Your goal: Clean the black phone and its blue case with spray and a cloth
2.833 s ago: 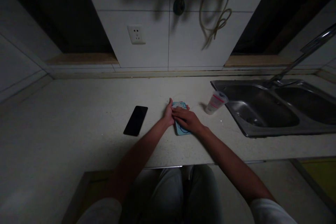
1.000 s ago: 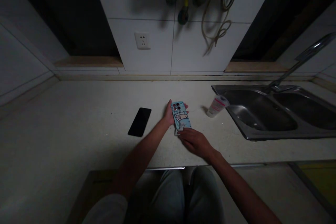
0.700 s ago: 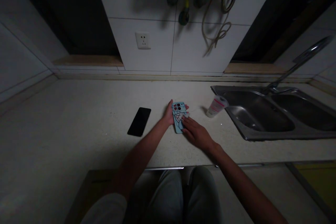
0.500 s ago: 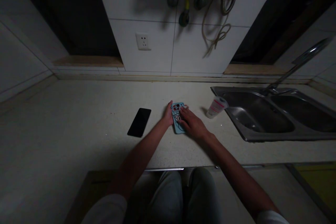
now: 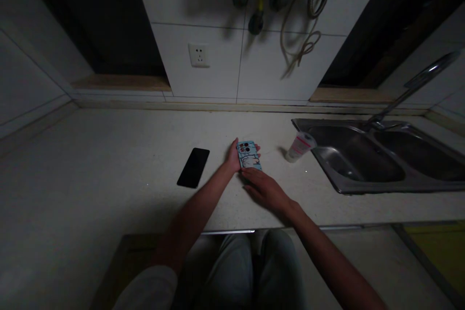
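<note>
A light-blue phone case (image 5: pixel 249 159) with a cartoon print and round camera spots lies in my left hand (image 5: pixel 233 157). That hand grips it from below and the left, with its fingertips showing past the right edge. Whether a phone sits inside the case I cannot tell. My right hand (image 5: pixel 267 189) rests across the lower end of the case, fingers stretched out, and hides that end. To the left, a black phone (image 5: pixel 193 167) lies flat on the counter, apart from both hands.
A clear plastic cup (image 5: pixel 300 147) with pink print stands tilted-looking on the counter (image 5: pixel 109 155), beside the double steel sink (image 5: pixel 339 188). A faucet (image 5: pixel 417 87) arches over the sink. The tiled wall behind carries a socket (image 5: pixel 199 55), pipes and a hanging cord (image 5: pixel 307 48).
My right hand has slid down the case toward me, uncovering more of its upper part and print. My left hand keeps its hold in about the same place.
</note>
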Available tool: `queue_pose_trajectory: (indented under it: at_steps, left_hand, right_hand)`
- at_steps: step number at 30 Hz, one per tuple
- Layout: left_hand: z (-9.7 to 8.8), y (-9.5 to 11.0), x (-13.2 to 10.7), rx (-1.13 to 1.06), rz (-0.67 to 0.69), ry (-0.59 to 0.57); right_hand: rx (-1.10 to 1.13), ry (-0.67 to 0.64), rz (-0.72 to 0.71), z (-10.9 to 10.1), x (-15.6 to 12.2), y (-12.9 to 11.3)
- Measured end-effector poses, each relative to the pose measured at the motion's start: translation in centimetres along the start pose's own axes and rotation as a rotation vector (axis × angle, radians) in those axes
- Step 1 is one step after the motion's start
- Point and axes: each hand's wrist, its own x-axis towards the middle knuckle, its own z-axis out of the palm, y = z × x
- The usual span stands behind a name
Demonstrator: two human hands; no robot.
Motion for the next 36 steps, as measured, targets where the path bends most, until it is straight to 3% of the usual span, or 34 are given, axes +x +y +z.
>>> queue_pose_trajectory:
  at_steps: [9, 15, 22, 31, 36]
  left_hand:
    - [0.1, -0.1, -0.2, -0.044, 0.010, -0.007]
    - [0.1, -0.1, -0.3, -0.080, 0.028, -0.011]
    - [-0.1, 0.0, -0.1, -0.107, 0.047, 0.003]
    - [-0.4, 0.0, 0.1, -0.121, -0.002, -0.021]
    - [-0.4, -0.1, 0.0, -0.118, -0.004, -0.031]
  right_hand:
    - [-0.089, 0.216, 0.136, -0.5, -2.6, 1.9]
    - [-0.180, 0.165, 0.036, -1.2, -1.3, 0.8]
    - [-0.110, 0.155, -0.115, -1.6, -0.7, -0.6]
    - [-0.092, 0.115, -0.068, -3.7, -2.2, -0.7]
    - [-0.063, 0.092, 0.005, -3.6, -1.8, -0.5]
